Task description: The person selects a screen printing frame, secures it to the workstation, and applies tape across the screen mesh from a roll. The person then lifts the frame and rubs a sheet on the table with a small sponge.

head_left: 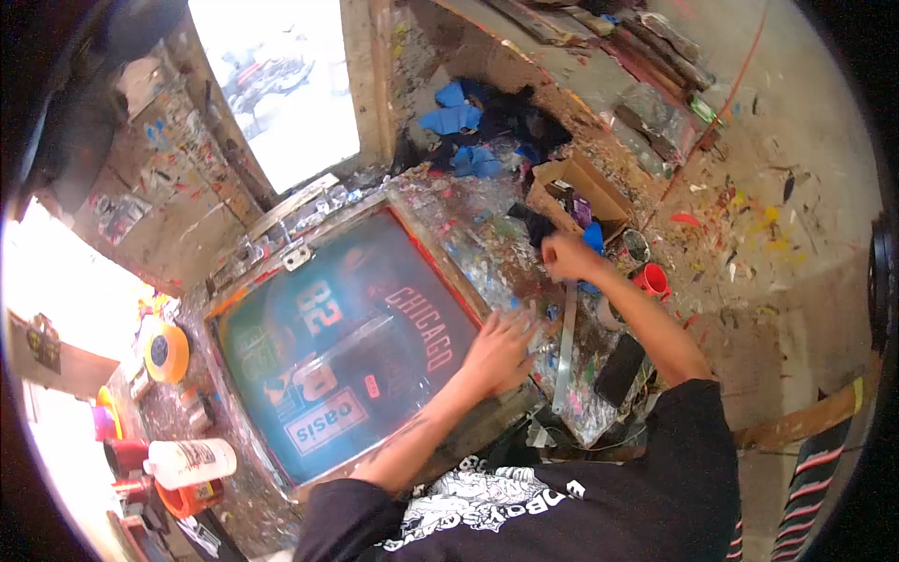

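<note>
A silk-screen frame [440,253] lies on the bench, its mesh [375,253] showing stencils that read "CHICAGO", "82" and "oasis". My left hand [501,351] rests by the frame's right edge, fingers spread, with nothing in its grasp. Farther right, my right hand [569,258] is curled beside a black cloth [532,227] and a blue cloth [593,237], in front of a cardboard box [599,187]. What its fingers hold, if anything, is hidden. Below it lies a long metal strip [566,351].
A red cup [650,281] and a dark flat object [620,370] sit at the bench's right. Blue rags [454,117] are heaped at the back. On the left stand a white bottle [192,463] and a yellow tape roll [167,352]. A hinge clamp [297,257] borders the frame.
</note>
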### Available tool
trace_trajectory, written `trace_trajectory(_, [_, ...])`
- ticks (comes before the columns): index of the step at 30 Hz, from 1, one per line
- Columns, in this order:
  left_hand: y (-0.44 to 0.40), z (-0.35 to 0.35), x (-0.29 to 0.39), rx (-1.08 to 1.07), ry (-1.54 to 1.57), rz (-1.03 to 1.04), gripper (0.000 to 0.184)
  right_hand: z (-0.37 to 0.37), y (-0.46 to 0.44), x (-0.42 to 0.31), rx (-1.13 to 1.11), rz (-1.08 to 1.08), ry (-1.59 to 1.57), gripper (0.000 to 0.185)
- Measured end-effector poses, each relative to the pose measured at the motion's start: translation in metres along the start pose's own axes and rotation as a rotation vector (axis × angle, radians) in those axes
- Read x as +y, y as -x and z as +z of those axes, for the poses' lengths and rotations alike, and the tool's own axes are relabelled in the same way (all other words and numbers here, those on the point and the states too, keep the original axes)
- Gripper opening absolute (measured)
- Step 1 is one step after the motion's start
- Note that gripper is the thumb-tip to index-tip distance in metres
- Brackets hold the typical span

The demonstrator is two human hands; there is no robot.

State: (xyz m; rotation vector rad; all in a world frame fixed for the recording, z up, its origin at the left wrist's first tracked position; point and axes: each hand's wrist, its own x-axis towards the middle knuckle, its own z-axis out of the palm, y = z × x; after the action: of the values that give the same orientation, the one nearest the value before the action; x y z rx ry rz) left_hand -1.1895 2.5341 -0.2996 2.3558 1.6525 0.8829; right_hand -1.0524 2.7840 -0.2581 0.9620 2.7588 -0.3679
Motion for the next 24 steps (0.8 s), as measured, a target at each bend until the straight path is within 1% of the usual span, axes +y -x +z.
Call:
trace_trajectory(2, [0.067,-0.058,0.000,0.048,0.173,-0.092,0.055,0.001,-0.027,-0.009,0.444,-0.170,0.487,0.053])
trace_trajectory(3, [0.101,-0.092,0.006,0.061,0.131,-0.207,0.053,0.001,-0.037,-0.006,0.442,-0.184,0.484,0.053])
trace_trajectory(4, [0.140,-0.117,0.010,0.035,0.064,-0.361,0.054,0.003,-0.048,-0.003,0.268,-0.130,0.606,0.058])
trace_trajectory(5, [0.181,-0.130,0.015,0.093,0.027,-0.497,0.058,0.007,-0.061,0.000,0.100,-0.077,0.726,0.064])
trace_trajectory(6, [0.219,-0.142,0.027,0.079,-0.054,-0.635,0.061,0.020,-0.075,0.014,0.088,-0.096,0.855,0.052])
trace_trajectory(7, [0.252,-0.148,0.040,0.066,-0.130,-0.780,0.064,0.017,-0.078,0.016,0.097,-0.115,0.854,0.052])
trace_trajectory(8, [0.277,-0.147,0.052,0.076,-0.170,-0.840,0.067,0.013,-0.079,0.015,0.038,-0.106,0.883,0.048])
trace_trajectory(9, [0.295,-0.146,0.063,0.081,-0.206,-0.902,0.070,0.015,-0.077,0.025,0.064,-0.100,0.812,0.046])
trace_trajectory(10, [0.307,-0.138,0.067,0.116,-0.293,-0.892,0.073,0.016,-0.075,0.035,0.090,-0.096,0.742,0.044])
trace_trajectory(11, [0.310,-0.133,0.066,0.138,-0.352,-0.864,0.071,0.020,-0.076,0.046,0.200,-0.096,0.570,0.043])
trace_trajectory(13, [0.311,-0.120,0.056,0.223,-0.430,-0.899,0.061,-0.024,-0.023,-0.012,0.402,-0.071,0.163,0.043])
trace_trajectory(15, [0.323,-0.121,0.045,0.214,-0.407,-0.814,0.052,-0.018,-0.020,0.000,0.601,-0.209,0.037,0.046])
trace_trajectory(16, [0.323,-0.126,0.045,0.215,-0.418,-0.849,0.052,-0.024,-0.011,-0.006,0.517,-0.087,-0.207,0.048])
trace_trajectory(17, [0.319,-0.129,0.048,0.254,-0.429,-0.793,0.051,-0.029,0.001,-0.011,0.417,0.040,-0.440,0.050])
trace_trajectory(18, [0.316,-0.134,0.048,0.291,-0.441,-0.732,0.049,-0.025,0.008,0.001,0.449,0.062,-0.534,0.049])
trace_trajectory(19, [0.314,-0.145,0.047,0.292,-0.449,-0.759,0.049,-0.020,0.016,0.008,0.483,0.092,-0.627,0.049])
trace_trajectory(20, [0.308,-0.161,0.050,0.305,-0.507,-0.691,0.050,-0.018,0.027,-0.002,0.464,0.073,-0.630,0.049])
trace_trajectory(21, [0.300,-0.181,0.052,0.317,-0.564,-0.620,0.050,-0.020,0.041,-0.016,0.490,0.146,-0.980,0.045])
trace_trajectory(22, [0.287,-0.207,0.056,0.322,-0.582,-0.613,0.049,-0.019,0.049,-0.030,0.502,0.229,-1.328,0.042])
trace_trajectory(23, [0.270,-0.236,0.059,0.332,-0.602,-0.606,0.048,-0.013,0.046,-0.040,0.484,0.216,-1.324,0.042])
trace_trajectory(24, [0.255,-0.261,0.058,0.347,-0.646,-0.570,0.047,-0.005,0.041,-0.051,0.554,0.180,-1.442,0.042])
